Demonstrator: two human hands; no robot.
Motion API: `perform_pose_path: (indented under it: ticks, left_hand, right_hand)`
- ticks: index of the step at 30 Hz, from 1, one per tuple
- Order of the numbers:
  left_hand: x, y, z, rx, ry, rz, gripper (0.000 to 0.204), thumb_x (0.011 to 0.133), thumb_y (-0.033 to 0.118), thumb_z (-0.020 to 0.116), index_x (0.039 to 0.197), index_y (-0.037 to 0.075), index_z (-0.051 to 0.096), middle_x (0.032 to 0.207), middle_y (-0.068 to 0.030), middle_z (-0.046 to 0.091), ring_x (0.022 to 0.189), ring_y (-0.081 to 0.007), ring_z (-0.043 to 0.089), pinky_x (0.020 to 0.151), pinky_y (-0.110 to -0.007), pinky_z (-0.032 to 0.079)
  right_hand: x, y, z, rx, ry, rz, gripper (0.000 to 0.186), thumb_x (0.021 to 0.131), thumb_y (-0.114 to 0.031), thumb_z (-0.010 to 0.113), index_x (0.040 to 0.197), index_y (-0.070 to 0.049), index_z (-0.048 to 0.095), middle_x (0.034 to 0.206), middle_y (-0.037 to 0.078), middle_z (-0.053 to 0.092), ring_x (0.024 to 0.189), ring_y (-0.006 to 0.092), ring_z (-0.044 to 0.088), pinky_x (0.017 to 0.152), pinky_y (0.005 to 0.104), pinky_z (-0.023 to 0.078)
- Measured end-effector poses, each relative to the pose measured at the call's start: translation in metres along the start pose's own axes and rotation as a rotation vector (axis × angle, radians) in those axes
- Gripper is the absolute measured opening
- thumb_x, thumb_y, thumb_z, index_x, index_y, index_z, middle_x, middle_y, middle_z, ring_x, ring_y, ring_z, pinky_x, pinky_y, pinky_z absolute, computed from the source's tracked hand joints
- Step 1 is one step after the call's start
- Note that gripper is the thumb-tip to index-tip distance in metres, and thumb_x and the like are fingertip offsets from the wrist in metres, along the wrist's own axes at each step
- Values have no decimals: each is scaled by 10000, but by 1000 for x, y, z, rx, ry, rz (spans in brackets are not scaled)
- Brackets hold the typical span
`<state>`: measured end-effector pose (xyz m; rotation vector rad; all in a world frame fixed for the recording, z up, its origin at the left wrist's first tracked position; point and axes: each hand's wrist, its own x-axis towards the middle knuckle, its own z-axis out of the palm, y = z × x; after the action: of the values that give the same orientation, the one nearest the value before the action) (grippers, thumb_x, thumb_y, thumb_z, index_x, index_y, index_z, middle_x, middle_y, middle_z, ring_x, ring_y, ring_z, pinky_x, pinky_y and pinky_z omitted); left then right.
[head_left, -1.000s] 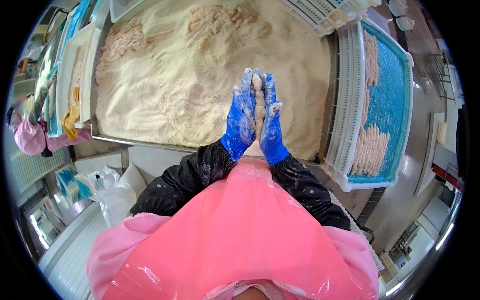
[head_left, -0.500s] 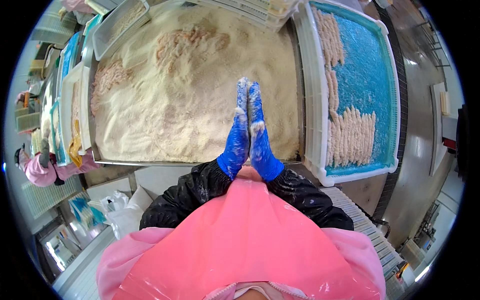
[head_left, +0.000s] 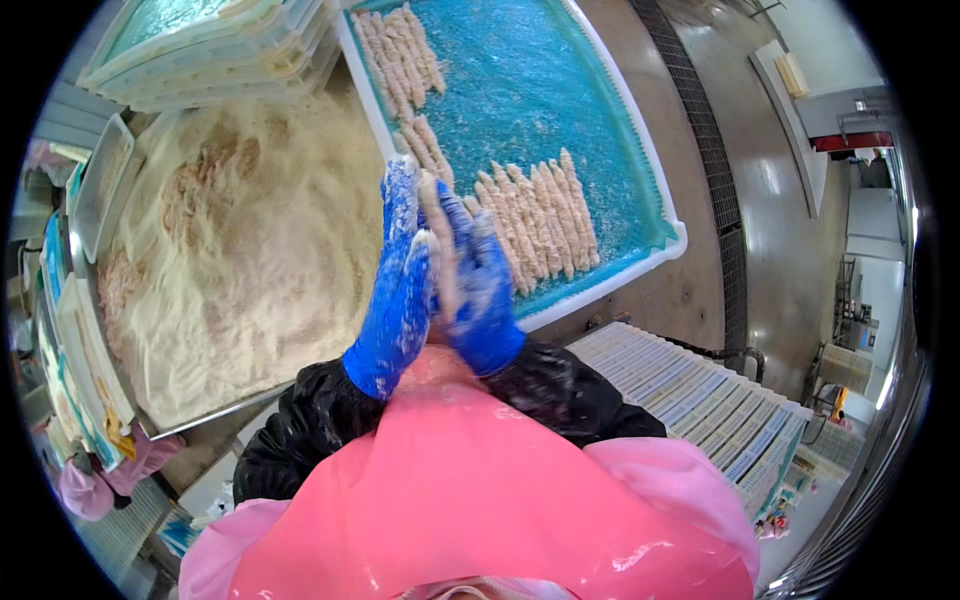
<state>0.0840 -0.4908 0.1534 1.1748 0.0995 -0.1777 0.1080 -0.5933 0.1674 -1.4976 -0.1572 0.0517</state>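
In the middle, a pale crumb-coated strip of meat [head_left: 446,262] stands lengthwise between my two blue-gloved palms. My left hand [head_left: 390,300] has its fingers stretched flat and together, crumbs sticking to them. The strip lies along the palm of my right hand [head_left: 486,300], which is blurred by motion, its fingers bent around the strip's far side. Just beyond my right fingertips, a row of coated strips [head_left: 540,220] lies on the blue liner of a white tray [head_left: 590,312]. More coated strips [head_left: 395,60] line the tray's left side.
A metal-edged bin of pale crumbs [head_left: 250,300] lies to the left, with raw meat [head_left: 205,185] in it. Stacked white trays [head_left: 215,75] stand at its far end. A slatted stack [head_left: 690,400] is at the right. Another person in pink [head_left: 90,490] is at far left.
My view has turned right, so the tray sits closer to the middle. My hands have gone from pressed palm to palm over the crumbs to slightly parted beside the tray, uncovering the strip.
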Motion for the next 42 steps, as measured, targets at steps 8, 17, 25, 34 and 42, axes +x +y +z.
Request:
perform_pose_path:
  ticks: [8, 17, 25, 34, 42]
  left_hand:
    - [2, -3, -6, 279, 45, 110, 570, 983, 175, 459, 1471, -3, 225, 1498, -132, 288, 1358, -203, 278, 1133, -346, 210]
    - [-22, -46, -92, 424, 291, 38, 668, 936, 206, 529, 1483, 10, 201, 1537, -137, 220, 1419, -233, 159, 1156, -372, 129]
    - [-67, -81, -176, 1010, 66, 147, 776, 834, 315, 642, 1461, 32, 282, 1548, -164, 201, 1443, -349, 103, 1158, -477, 73]
    - [-102, -45, -317, 1750, -160, 180, 617, 730, 397, 691, 1291, 183, 553, 1496, -143, 318, 1404, -433, 176, 1118, -638, 57]
    - [-155, 2, -441, 1487, 247, 233, 576, 746, 143, 609, 1317, 179, 541, 1480, -166, 348, 1355, -354, 331, 1083, -510, 258]
  right_hand:
    - [34, -2, -201, 233, -24, 103, 648, 1023, -464, 193, 1473, 2, 217, 1547, 134, 217, 1428, 236, 200, 1177, 351, 100]
    - [42, 34, -224, 3, -129, 282, 663, 1020, -474, 191, 1484, 0, 185, 1553, 130, 194, 1432, 238, 179, 1176, 362, 88]
    - [19, 74, -219, -201, 132, -99, 550, 1023, -232, 365, 1485, 5, 187, 1527, 149, 258, 1389, 235, 280, 1149, 352, 185]
    - [-8, -12, 65, -117, -97, -132, 601, 877, 46, 426, 1451, 26, 249, 1482, 192, 344, 1369, 290, 348, 1111, 379, 260]
    - [42, 145, 246, -426, -220, -213, 337, 871, -22, 550, 1203, 15, 594, 1196, 183, 618, 1101, 295, 589, 964, 359, 434]
